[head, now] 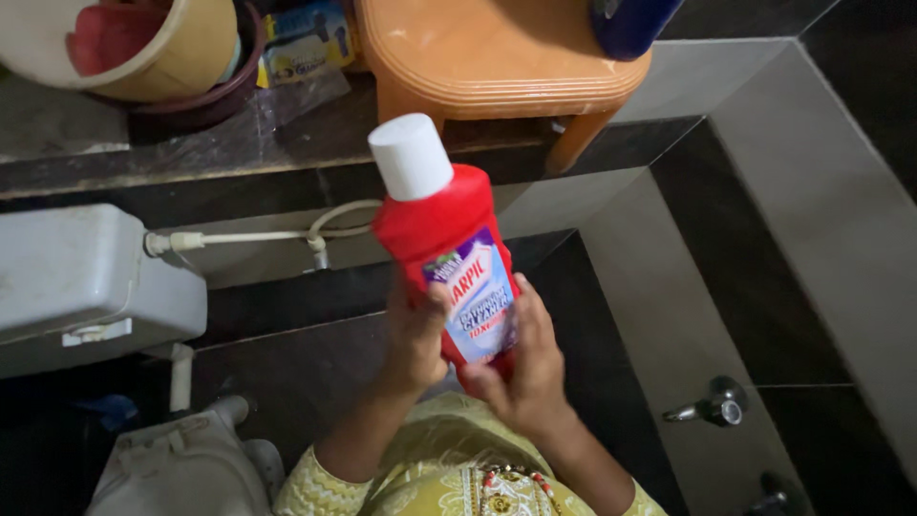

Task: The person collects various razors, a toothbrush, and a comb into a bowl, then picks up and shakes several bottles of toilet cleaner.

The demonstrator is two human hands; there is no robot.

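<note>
A red plastic bottle (441, 222) with a white cap and a blue-and-white label stands upright in front of me, tilted slightly left, its cap closed. My left hand (416, 336) wraps around its lower left side, thumb on the label. My right hand (528, 365) grips the bottle's bottom right, fingers curled under it. Both hands hold it in the air above a dark tiled wall and floor. My yellow patterned sleeves (334, 483) show at the bottom.
A white toilet cistern (81, 282) with a hose (287, 234) is at the left, the toilet lid (181, 468) below it. An orange plastic stool (497, 57) and buckets (153, 48) stand on a dark ledge above. A metal tap (712, 406) juts from the right wall.
</note>
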